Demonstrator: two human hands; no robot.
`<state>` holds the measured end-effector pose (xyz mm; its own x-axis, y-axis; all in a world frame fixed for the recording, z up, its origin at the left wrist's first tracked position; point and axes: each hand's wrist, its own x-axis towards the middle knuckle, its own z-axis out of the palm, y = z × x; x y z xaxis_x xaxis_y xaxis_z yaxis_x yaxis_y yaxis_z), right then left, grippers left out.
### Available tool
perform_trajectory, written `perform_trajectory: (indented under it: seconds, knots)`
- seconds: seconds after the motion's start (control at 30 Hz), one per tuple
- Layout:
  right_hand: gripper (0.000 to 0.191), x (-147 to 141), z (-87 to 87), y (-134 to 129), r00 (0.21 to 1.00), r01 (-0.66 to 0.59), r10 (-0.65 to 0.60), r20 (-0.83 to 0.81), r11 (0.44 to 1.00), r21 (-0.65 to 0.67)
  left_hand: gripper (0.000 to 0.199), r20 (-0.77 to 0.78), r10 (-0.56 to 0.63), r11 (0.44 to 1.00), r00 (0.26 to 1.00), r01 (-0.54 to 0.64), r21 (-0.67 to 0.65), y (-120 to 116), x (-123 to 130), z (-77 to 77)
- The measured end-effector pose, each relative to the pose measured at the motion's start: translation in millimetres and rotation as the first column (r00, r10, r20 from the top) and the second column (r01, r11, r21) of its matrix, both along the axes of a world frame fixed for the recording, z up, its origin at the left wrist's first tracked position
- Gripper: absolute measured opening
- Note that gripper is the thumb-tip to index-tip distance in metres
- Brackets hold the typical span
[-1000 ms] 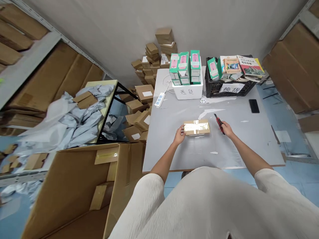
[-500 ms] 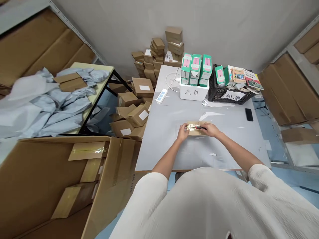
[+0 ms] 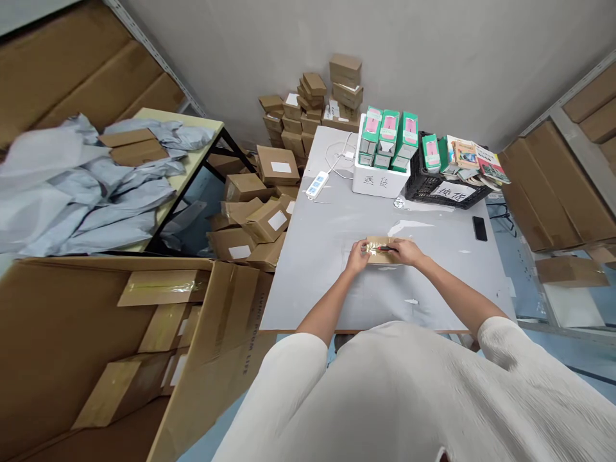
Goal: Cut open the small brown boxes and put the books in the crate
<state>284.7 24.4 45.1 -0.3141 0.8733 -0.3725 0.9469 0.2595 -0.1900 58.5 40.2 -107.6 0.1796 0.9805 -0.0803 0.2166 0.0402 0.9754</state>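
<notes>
Your left hand (image 3: 357,258) holds one end of the small brown cardboard box (image 3: 381,258) on the flat grey table (image 3: 327,221). Your right hand (image 3: 408,251) grips the red-and-black cutter (image 3: 385,248) over it. The box looks light and stiff; hold its sides.

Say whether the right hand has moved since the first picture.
Yes: the right hand has moved left, farther from the phone, bringing the cutter over the taped box.

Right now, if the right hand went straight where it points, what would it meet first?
Probably the left hand, at the opposite end of the small cardboard box, with the cutter in the right hand leading. Depth is unclear, so it might brush the box first.
</notes>
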Motion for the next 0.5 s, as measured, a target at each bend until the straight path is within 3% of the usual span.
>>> perform_trajectory:
  seconds: [0.5]
  knots:
    - [0.037, -9.8, 4.4, 19.7, 0.999, -0.047, 0.048, 0.025, 0.998, -0.032, 0.047, -0.030, 0.002, 1.000, 1.000, -0.002, -0.011, 4.9, -3.9, 0.3]
